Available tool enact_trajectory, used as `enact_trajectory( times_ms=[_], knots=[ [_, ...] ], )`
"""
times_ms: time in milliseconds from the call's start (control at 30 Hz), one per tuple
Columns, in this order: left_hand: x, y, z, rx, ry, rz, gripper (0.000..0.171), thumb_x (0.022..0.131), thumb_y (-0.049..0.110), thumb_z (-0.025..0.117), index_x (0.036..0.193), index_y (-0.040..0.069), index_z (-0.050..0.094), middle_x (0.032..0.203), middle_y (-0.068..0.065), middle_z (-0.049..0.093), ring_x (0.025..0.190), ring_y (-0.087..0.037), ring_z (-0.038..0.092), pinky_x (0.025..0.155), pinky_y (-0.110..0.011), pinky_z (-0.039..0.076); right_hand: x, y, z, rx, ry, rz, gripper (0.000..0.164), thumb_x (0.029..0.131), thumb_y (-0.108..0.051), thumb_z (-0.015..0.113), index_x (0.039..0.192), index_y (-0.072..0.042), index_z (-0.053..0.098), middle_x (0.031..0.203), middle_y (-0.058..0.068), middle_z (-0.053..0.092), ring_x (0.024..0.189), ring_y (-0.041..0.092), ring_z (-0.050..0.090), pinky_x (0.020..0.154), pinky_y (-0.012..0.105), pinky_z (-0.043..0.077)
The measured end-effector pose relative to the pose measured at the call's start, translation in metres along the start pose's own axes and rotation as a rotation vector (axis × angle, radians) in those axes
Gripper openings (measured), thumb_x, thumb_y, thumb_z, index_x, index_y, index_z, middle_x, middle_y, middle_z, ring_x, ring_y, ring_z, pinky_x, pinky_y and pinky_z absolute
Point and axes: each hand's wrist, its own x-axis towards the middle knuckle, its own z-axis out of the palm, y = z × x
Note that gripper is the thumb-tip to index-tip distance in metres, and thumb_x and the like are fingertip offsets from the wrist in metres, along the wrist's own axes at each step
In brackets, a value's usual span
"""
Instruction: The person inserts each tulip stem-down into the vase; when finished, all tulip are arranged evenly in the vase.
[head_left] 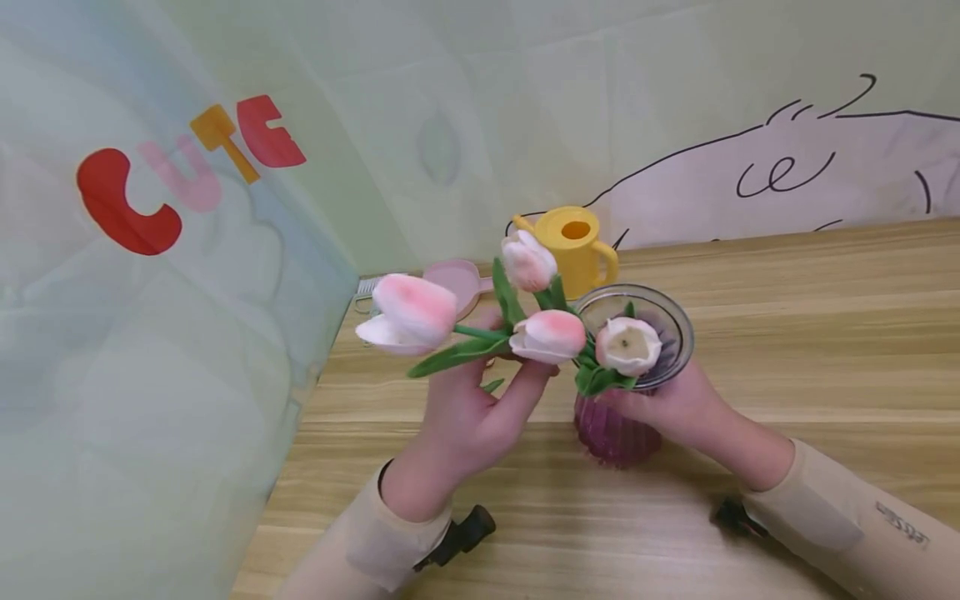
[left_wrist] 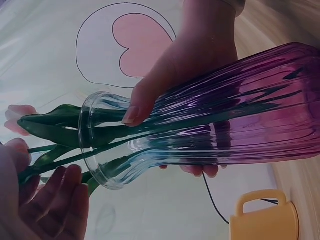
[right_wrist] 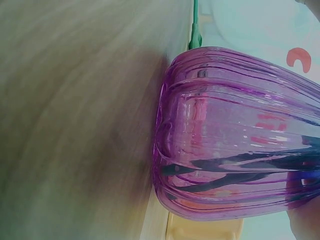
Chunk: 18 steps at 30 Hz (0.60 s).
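Note:
My right hand grips a ribbed glass vase, purple below with a clear flared mouth, around its narrower upper part. The vase's base is at or just above the table; I cannot tell if it touches. One pink-white artificial tulip stands in the mouth. Left of the vase, my left hand holds green tulip stems between curled fingers, just outside the rim. Around that hand are three more blooms: a left tulip, a middle tulip and a back tulip. Several stems show inside the glass.
Behind the vase stands a yellow watering can. A pink toy shovel lies to its left, with a white toothed piece by the wall. The wooden table meets a printed fabric wall at the back and left.

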Motion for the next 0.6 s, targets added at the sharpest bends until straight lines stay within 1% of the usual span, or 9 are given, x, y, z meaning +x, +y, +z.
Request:
enact_trajectory(
  times_ms=[100,200,267,367,500,600],
  knots=[
    [0.0021,0.0014,-0.0008,-0.062,0.055,0.036,0.014,0.098,0.006,0.064,0.108,-0.003,0.061,0.086,-0.011,0.07,0.074,-0.018,0.068,0.07,-0.032,0.062,-0.0003,-0.0005,0.0,0.005,-0.004,0.006,0.074,0.071,0.013,0.081,0.132,-0.01,0.049,0.12,-0.008,0.067,0.114,0.008,0.061,0.103,0.017,0.048],
    [0.0042,0.0032,-0.0015,-0.11,0.094,0.057,0.022,0.102,0.015,0.061,0.109,-0.007,0.058,0.084,-0.014,0.068,0.07,-0.019,0.068,0.066,-0.032,0.062,-0.0004,-0.0012,-0.0004,0.009,-0.008,0.009,0.073,0.071,0.013,0.081,0.132,-0.01,0.049,0.121,-0.008,0.067,0.114,0.008,0.062,0.103,0.017,0.048],
    [0.0049,0.004,-0.0023,-0.124,0.115,0.068,0.024,0.103,0.016,0.06,0.107,-0.007,0.057,0.085,-0.015,0.067,0.069,-0.019,0.068,0.063,-0.032,0.061,-0.0004,-0.0015,-0.0006,0.009,-0.007,0.008,0.073,0.071,0.013,0.082,0.132,-0.01,0.049,0.121,-0.008,0.066,0.115,0.008,0.062,0.103,0.017,0.048],
    [0.0052,0.0049,-0.0038,-0.121,0.144,0.075,0.022,0.101,0.013,0.061,0.105,-0.008,0.057,0.086,-0.015,0.066,0.069,-0.018,0.065,0.061,-0.029,0.057,-0.0003,-0.0015,-0.0006,0.008,-0.008,0.01,0.073,0.071,0.012,0.081,0.133,-0.01,0.049,0.122,-0.007,0.066,0.115,0.008,0.061,0.103,0.017,0.048],
    [0.0054,0.005,-0.005,-0.11,0.165,0.074,0.015,0.097,0.008,0.065,0.102,-0.006,0.063,0.087,-0.014,0.065,0.071,-0.016,0.059,0.06,-0.027,0.049,0.0002,-0.0005,-0.0007,0.012,-0.01,-0.001,0.072,0.071,0.012,0.08,0.132,-0.009,0.049,0.121,-0.006,0.067,0.114,0.009,0.062,0.103,0.018,0.048],
    [0.0046,0.0044,-0.0051,-0.092,0.16,0.07,0.014,0.096,0.008,0.068,0.101,-0.005,0.066,0.089,-0.013,0.067,0.072,-0.016,0.059,0.062,-0.028,0.05,0.0005,0.0002,-0.0008,0.016,-0.008,-0.011,0.071,0.07,0.013,0.08,0.131,-0.009,0.05,0.12,-0.005,0.068,0.114,0.009,0.062,0.103,0.018,0.048]
  ],
)
